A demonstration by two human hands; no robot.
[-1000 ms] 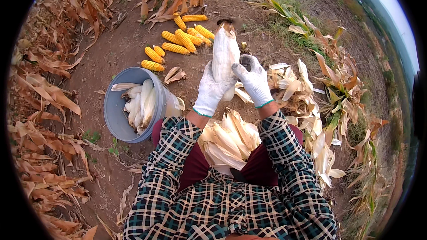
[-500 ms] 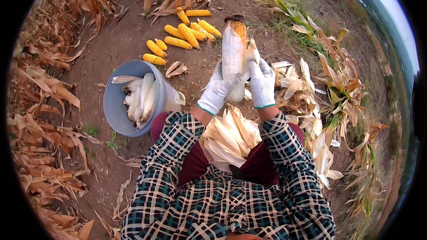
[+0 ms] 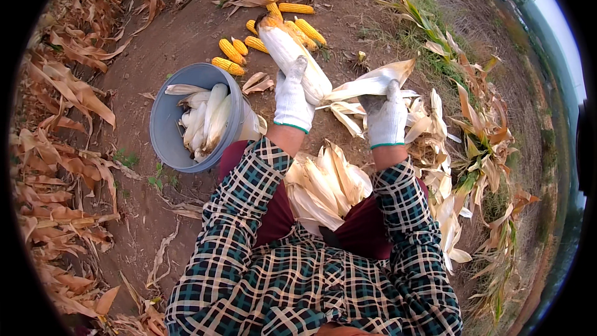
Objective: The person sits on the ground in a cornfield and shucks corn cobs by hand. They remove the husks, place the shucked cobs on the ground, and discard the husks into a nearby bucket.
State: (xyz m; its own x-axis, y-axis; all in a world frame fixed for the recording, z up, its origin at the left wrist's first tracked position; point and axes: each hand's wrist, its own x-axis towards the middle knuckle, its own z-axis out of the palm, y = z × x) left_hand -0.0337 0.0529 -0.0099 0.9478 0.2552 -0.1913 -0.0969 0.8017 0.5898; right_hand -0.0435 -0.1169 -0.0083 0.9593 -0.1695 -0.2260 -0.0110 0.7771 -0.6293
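Observation:
In a white knit glove, my left hand (image 3: 293,96) is wrapped round an ear of corn (image 3: 292,56) still covered in pale husk. The ear tilts up and to the left, its dark silk end in front of the bare cobs. My right hand (image 3: 385,109), gloved too, pinches a long dry husk leaf (image 3: 373,81) that is peeled away to the right and still meets the ear at its base. Past the ear, several husked yellow corn cobs (image 3: 232,51) lie on the soil, some partly hidden by it.
A grey bucket (image 3: 163,118) on the left holds several ears in pale husk. Loose husks (image 3: 326,180) pile up between my knees, and more husks (image 3: 444,211) lie along the right. Dry corn stalks (image 3: 68,124) line the left side.
The ear has swung from upright to leaning left as my left hand moved left and up. My right hand has drawn a husk leaf away to the right.

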